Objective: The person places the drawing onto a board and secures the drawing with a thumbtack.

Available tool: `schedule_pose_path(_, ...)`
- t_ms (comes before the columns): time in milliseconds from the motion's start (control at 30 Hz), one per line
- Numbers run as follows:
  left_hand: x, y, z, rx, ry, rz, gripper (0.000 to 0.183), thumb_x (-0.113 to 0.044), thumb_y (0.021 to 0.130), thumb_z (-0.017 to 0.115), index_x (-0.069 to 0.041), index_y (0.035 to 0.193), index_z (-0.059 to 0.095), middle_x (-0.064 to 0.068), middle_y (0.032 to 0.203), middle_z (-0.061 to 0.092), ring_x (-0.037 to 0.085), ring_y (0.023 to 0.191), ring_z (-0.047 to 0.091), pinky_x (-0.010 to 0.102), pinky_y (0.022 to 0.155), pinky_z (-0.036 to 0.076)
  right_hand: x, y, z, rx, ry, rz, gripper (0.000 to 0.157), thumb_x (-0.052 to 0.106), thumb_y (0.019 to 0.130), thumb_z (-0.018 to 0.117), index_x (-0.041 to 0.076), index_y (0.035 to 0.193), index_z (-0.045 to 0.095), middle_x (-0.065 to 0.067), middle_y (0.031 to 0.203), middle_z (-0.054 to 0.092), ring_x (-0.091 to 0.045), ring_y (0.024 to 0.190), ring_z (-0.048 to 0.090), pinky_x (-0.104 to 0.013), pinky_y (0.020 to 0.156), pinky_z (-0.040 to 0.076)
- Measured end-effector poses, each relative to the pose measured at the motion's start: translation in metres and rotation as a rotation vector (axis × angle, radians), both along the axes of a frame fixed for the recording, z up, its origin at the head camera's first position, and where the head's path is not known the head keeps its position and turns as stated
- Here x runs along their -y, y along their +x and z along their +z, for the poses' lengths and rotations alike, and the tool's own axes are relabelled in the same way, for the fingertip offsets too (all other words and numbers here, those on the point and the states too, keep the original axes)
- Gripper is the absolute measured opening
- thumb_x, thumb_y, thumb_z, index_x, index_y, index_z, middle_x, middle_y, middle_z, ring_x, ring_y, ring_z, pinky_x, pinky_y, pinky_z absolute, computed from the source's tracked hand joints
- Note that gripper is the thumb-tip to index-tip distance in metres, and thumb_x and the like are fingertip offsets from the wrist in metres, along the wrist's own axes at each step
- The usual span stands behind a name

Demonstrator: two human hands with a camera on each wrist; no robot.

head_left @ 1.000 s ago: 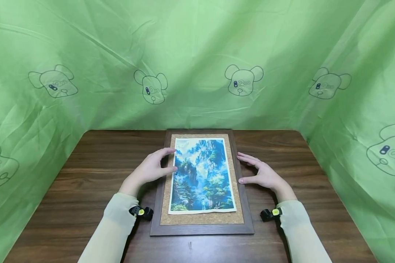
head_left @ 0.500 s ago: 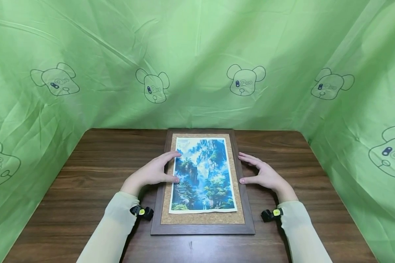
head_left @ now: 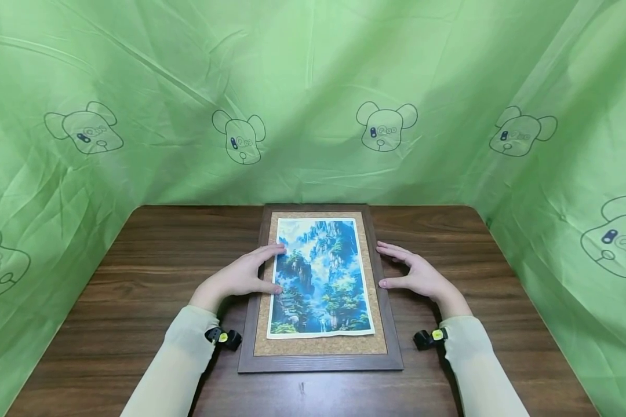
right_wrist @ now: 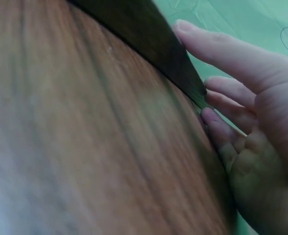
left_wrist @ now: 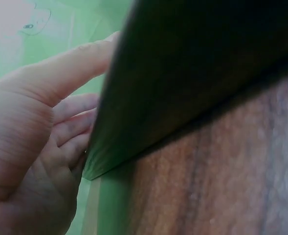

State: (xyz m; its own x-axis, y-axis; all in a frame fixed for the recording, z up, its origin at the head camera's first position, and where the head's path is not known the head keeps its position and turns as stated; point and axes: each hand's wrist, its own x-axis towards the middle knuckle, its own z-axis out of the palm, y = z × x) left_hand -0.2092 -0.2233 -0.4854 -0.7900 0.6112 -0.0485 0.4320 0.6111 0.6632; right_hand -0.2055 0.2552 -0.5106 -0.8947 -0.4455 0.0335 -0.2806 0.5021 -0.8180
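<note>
A landscape print [head_left: 320, 278] of blue mountains and trees lies on the cork panel [head_left: 318, 346] of a dark brown wooden frame [head_left: 318, 364]. Its near edge curls up slightly. From the left, my left hand [head_left: 240, 275] reaches over the frame's side, its fingertips and thumb tip at the print's left border. My right hand [head_left: 419, 277] stands beside the frame's right side, fingertips and thumb against its outer edge. In the left wrist view the frame's dark side [left_wrist: 183, 73] hides the left fingertips. The right wrist view shows the right fingers [right_wrist: 227, 51] extended at the frame's edge.
The frame rests on a brown wood-grain table [head_left: 162, 260], its far end close to the table's back edge. Green cloth [head_left: 313, 87] with bear-head drawings hangs around the back and sides. Each wrist wears a small black camera, such as the left wrist camera [head_left: 233, 340].
My left hand's fingertips and thumb have slid a little nearer along the print's left border, the thumb farther from the fingers. The right hand, print and frame are practically unmoved.
</note>
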Motion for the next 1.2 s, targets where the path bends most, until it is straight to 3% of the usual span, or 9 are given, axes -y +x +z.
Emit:
schedule_pose_path(133, 0.001, -0.002, -0.001, 0.001, 0.005, -0.018, 0.099, -0.049, 0.092, 0.089, -0.014, 0.171, 0.04, 0.012, 0.18, 0.026, 0.039, 0.166, 0.022, 0.069, 0.126, 0.029, -0.004, -0.001, 0.006, -0.029, -0.054, -0.055, 0.07, 0.026, 0.094, 0.091, 0.015, 0.157, 0.062, -0.006, 0.162, 0.058, -0.029, 0.149, 0.052, -0.053, 0.12, 0.044)
schedule_pose_path(267, 0.001, -0.004, -0.003, 0.007, 0.008, -0.038, 0.098, -0.049, 0.093, 0.088, -0.014, 0.17, 0.04, 0.008, 0.181, 0.025, 0.036, 0.167, 0.019, 0.067, 0.128, 0.028, -0.013, -0.001, 0.011, -0.111, -0.11, -0.194, 0.052, 0.019, 0.097, 0.087, 0.011, 0.146, 0.07, -0.009, 0.147, 0.069, -0.018, 0.133, 0.064, -0.036, 0.107, 0.056)
schedule_pose_path(333, 0.002, -0.005, -0.004, 0.011, 0.01, -0.042, 0.097, -0.049, 0.093, 0.088, -0.015, 0.17, 0.04, 0.006, 0.181, 0.025, 0.034, 0.167, 0.018, 0.066, 0.128, 0.028, -0.017, -0.001, 0.011, -0.162, -0.126, -0.266, 0.048, 0.014, 0.098, 0.086, 0.008, 0.143, 0.071, -0.013, 0.144, 0.07, -0.015, 0.128, 0.065, -0.029, 0.1, 0.057)
schedule_pose_path(433, 0.002, -0.005, -0.005, 0.013, 0.011, -0.041, 0.096, -0.048, 0.093, 0.088, -0.015, 0.17, 0.041, 0.004, 0.181, 0.025, 0.032, 0.168, 0.018, 0.065, 0.128, 0.028, -0.023, -0.002, 0.01, -0.217, -0.133, -0.351, 0.048, 0.01, 0.097, 0.085, 0.003, 0.143, 0.07, -0.019, 0.141, 0.068, -0.023, 0.125, 0.065, -0.024, 0.094, 0.056)
schedule_pose_path(533, 0.003, -0.005, -0.006, 0.008, 0.017, -0.042, 0.095, -0.048, 0.093, 0.089, -0.014, 0.169, 0.043, 0.004, 0.181, 0.026, 0.033, 0.167, 0.019, 0.065, 0.128, 0.028, -0.026, -0.003, 0.007, -0.236, -0.103, -0.414, 0.047, 0.012, 0.098, 0.085, 0.004, 0.141, 0.071, -0.02, 0.138, 0.07, -0.031, 0.122, 0.066, -0.019, 0.089, 0.054)
schedule_pose_path(633, 0.004, -0.005, -0.007, 0.007, 0.022, -0.043, 0.094, -0.047, 0.093, 0.089, -0.014, 0.168, 0.044, 0.004, 0.181, 0.026, 0.033, 0.167, 0.02, 0.065, 0.128, 0.028, -0.029, -0.005, 0.004, -0.237, -0.068, -0.46, 0.04, 0.018, 0.1, 0.083, 0.006, 0.138, 0.074, -0.018, 0.133, 0.074, -0.029, 0.116, 0.069, -0.014, 0.087, 0.051)
schedule_pose_path(867, 0.003, -0.006, -0.006, 0.014, 0.028, -0.045, 0.093, -0.047, 0.093, 0.089, -0.014, 0.168, 0.044, 0.004, 0.181, 0.026, 0.032, 0.167, 0.02, 0.065, 0.128, 0.028, -0.03, -0.013, 0.001, -0.269, 0.003, -0.497, 0.028, 0.02, 0.103, 0.08, 0.006, 0.126, 0.079, -0.015, 0.114, 0.081, 0.007, 0.092, 0.065, -0.01, 0.081, 0.049)
schedule_pose_path(1033, 0.002, -0.006, -0.006, 0.019, 0.026, -0.053, 0.092, -0.047, 0.094, 0.088, -0.015, 0.168, 0.044, 0.004, 0.181, 0.026, 0.033, 0.168, 0.017, 0.066, 0.128, 0.027, -0.027, -0.018, 0.003, -0.24, 0.064, -0.497, 0.025, 0.022, 0.103, 0.079, 0.006, 0.122, 0.081, -0.013, 0.108, 0.082, -0.001, 0.089, 0.069, -0.013, 0.078, 0.049)
schedule_pose_path(1200, 0.004, -0.005, -0.004, 0.026, 0.012, -0.049, 0.093, -0.049, 0.094, 0.088, -0.015, 0.168, 0.044, 0.004, 0.181, 0.026, 0.036, 0.168, 0.015, 0.068, 0.128, 0.025, -0.023, -0.025, 0.009, -0.104, 0.109, -0.424, 0.026, 0.024, 0.105, 0.077, 0.007, 0.125, 0.08, -0.011, 0.112, 0.081, -0.016, 0.099, 0.071, -0.027, 0.086, 0.052)
